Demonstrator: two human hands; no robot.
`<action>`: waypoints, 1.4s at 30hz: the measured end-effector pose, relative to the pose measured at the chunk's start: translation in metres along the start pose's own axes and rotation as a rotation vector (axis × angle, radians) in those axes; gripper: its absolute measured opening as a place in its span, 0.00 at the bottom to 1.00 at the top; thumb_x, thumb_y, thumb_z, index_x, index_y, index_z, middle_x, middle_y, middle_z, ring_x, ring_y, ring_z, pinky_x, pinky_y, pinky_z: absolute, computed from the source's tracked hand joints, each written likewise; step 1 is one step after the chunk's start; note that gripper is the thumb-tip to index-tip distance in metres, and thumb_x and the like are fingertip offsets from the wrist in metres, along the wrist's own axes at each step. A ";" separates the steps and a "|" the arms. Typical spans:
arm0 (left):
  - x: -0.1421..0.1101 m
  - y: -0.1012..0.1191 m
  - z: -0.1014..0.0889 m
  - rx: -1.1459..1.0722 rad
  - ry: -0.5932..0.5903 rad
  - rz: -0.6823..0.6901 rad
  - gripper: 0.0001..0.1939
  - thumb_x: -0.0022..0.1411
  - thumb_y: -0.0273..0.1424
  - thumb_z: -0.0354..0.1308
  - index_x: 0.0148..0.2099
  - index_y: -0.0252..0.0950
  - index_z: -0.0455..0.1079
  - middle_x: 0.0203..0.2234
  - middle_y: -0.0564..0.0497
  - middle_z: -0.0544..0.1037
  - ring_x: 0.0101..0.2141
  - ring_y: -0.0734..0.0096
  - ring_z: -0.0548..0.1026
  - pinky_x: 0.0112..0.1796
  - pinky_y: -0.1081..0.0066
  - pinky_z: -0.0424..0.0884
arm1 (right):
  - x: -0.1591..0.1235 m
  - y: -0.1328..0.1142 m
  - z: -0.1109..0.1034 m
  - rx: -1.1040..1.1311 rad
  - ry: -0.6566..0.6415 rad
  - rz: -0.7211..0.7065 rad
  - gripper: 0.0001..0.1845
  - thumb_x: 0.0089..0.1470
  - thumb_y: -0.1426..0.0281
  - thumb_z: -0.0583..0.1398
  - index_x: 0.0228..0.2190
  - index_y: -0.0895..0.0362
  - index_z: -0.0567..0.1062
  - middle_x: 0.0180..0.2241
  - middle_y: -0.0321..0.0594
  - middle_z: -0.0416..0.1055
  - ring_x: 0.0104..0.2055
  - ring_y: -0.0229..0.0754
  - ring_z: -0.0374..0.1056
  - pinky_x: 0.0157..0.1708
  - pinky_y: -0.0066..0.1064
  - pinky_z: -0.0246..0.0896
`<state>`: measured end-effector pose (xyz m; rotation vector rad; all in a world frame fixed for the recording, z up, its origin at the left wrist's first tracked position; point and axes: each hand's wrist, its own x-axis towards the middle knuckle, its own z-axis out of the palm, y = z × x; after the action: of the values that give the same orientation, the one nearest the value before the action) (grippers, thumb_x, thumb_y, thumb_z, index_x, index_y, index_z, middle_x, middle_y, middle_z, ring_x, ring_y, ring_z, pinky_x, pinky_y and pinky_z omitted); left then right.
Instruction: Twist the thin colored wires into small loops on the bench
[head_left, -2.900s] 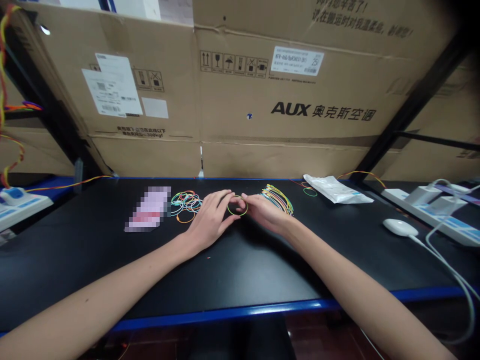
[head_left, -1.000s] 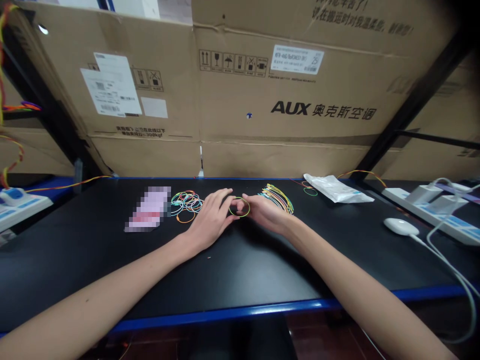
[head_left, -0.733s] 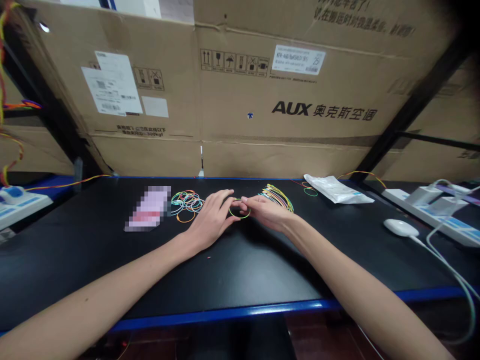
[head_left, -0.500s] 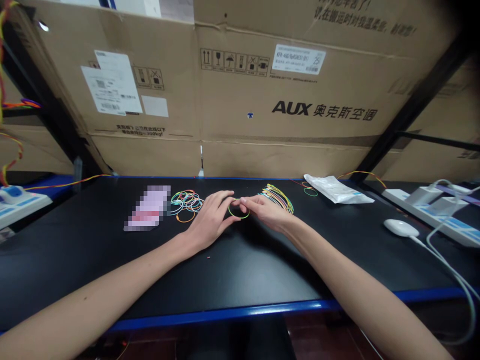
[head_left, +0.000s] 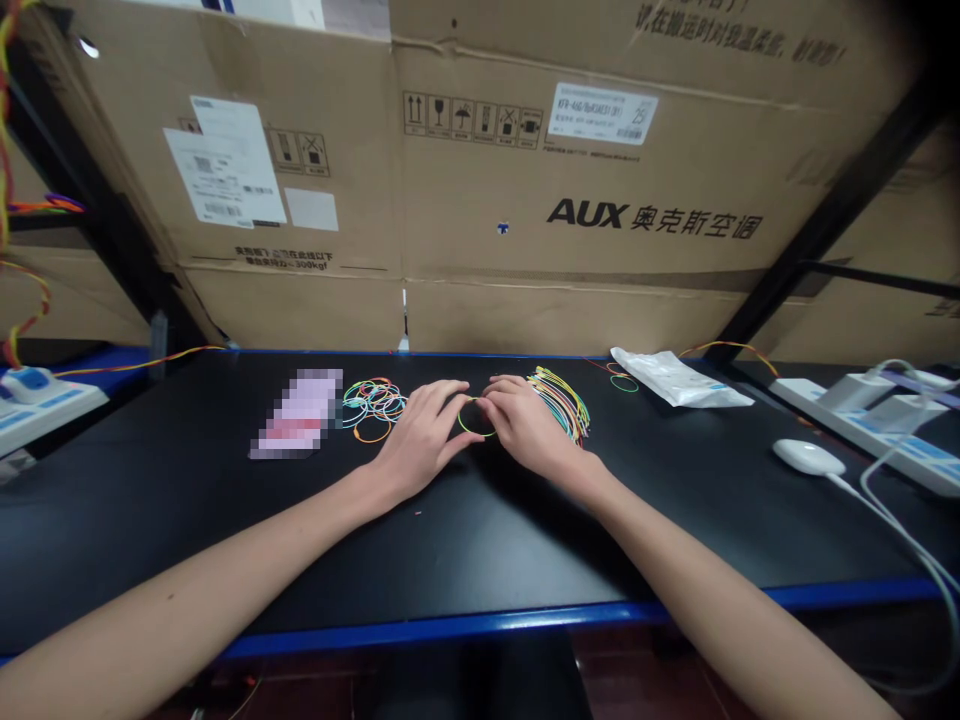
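Observation:
A thin yellow-green wire loop sits between my two hands, just above or on the black tabletop. My left hand holds its left side, thumb stretched along the lower edge and fingers curving over the top. My right hand pinches the loop's right side, thumb and fingertips together; the pinched part is hidden. Left of my left hand lies a tangle of coloured wire loops. Beside my right hand a fanned bundle of coloured wires is partly covered by it.
A pixelated pink packet lies at left. To the right are a white plastic bag, a small green loop, a white puck-shaped device with a cable, and a power strip. A cardboard box stands behind the black table.
My right hand has rotated, its fingers now bent over the loop's right side with knuckles raised. The left hand stays almost still. The camera view has shifted slightly.

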<state>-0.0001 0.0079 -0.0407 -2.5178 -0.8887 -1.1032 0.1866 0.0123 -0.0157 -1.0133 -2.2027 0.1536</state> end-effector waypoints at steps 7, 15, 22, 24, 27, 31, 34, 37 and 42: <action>0.001 -0.001 -0.002 -0.047 0.030 -0.032 0.21 0.64 0.35 0.54 0.56 0.34 0.59 0.52 0.39 0.67 0.53 0.56 0.66 0.50 0.54 0.67 | 0.003 0.005 -0.003 1.004 -0.182 0.437 0.23 0.61 0.57 0.51 0.24 0.57 0.74 0.31 0.42 0.72 0.39 0.42 0.65 0.47 0.37 0.58; 0.002 0.001 -0.004 -0.082 0.047 -0.028 0.22 0.64 0.36 0.53 0.57 0.35 0.58 0.51 0.39 0.68 0.53 0.55 0.67 0.50 0.54 0.68 | 0.003 -0.004 -0.009 1.390 -0.286 0.507 0.16 0.54 0.60 0.59 0.20 0.55 0.70 0.31 0.38 0.65 0.39 0.41 0.61 0.44 0.33 0.59; 0.000 0.000 -0.002 -0.118 0.022 -0.041 0.19 0.63 0.37 0.54 0.55 0.36 0.61 0.52 0.40 0.67 0.54 0.56 0.66 0.51 0.53 0.66 | 0.002 0.003 -0.005 1.066 -0.205 0.411 0.16 0.55 0.64 0.57 0.18 0.53 0.67 0.28 0.39 0.66 0.40 0.44 0.61 0.47 0.35 0.54; -0.001 0.001 -0.001 -0.167 0.005 -0.072 0.20 0.63 0.37 0.55 0.55 0.37 0.61 0.52 0.41 0.67 0.54 0.56 0.66 0.51 0.53 0.66 | 0.002 0.003 -0.007 0.871 -0.192 0.338 0.16 0.57 0.64 0.54 0.20 0.54 0.68 0.32 0.40 0.68 0.43 0.44 0.62 0.49 0.36 0.53; -0.001 0.001 -0.001 -0.245 -0.011 -0.115 0.17 0.63 0.36 0.55 0.53 0.38 0.63 0.51 0.42 0.67 0.53 0.58 0.66 0.51 0.54 0.66 | 0.002 0.002 -0.011 0.523 -0.189 0.225 0.17 0.60 0.66 0.50 0.22 0.56 0.69 0.38 0.42 0.69 0.43 0.43 0.64 0.47 0.37 0.56; -0.001 0.001 -0.001 -0.261 -0.006 -0.129 0.14 0.62 0.36 0.56 0.49 0.38 0.66 0.51 0.43 0.68 0.53 0.59 0.66 0.51 0.55 0.66 | -0.002 0.002 -0.007 0.115 -0.144 0.028 0.18 0.60 0.72 0.50 0.21 0.57 0.71 0.40 0.46 0.68 0.46 0.45 0.63 0.49 0.40 0.57; -0.001 0.001 -0.001 -0.229 -0.027 -0.108 0.16 0.61 0.36 0.57 0.50 0.37 0.65 0.51 0.43 0.68 0.53 0.59 0.66 0.51 0.55 0.66 | -0.005 0.003 -0.002 -0.069 -0.064 -0.039 0.18 0.61 0.72 0.50 0.23 0.58 0.73 0.41 0.49 0.68 0.51 0.49 0.59 0.52 0.43 0.56; 0.000 0.001 -0.002 -0.180 -0.042 -0.085 0.17 0.62 0.36 0.57 0.52 0.37 0.64 0.51 0.42 0.67 0.53 0.58 0.65 0.52 0.55 0.65 | -0.004 0.003 -0.002 -0.022 -0.081 0.028 0.19 0.61 0.71 0.49 0.24 0.59 0.73 0.41 0.49 0.69 0.48 0.48 0.62 0.50 0.41 0.57; 0.000 -0.001 -0.001 -0.151 -0.017 -0.075 0.20 0.63 0.36 0.55 0.55 0.38 0.61 0.52 0.42 0.66 0.53 0.57 0.65 0.51 0.53 0.65 | 0.004 0.006 -0.008 0.381 -0.144 0.291 0.21 0.62 0.63 0.49 0.26 0.58 0.74 0.35 0.44 0.72 0.41 0.45 0.66 0.47 0.40 0.58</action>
<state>-0.0012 0.0081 -0.0397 -2.6380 -0.9443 -1.2159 0.1937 0.0174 -0.0095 -1.1210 -2.0294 0.7688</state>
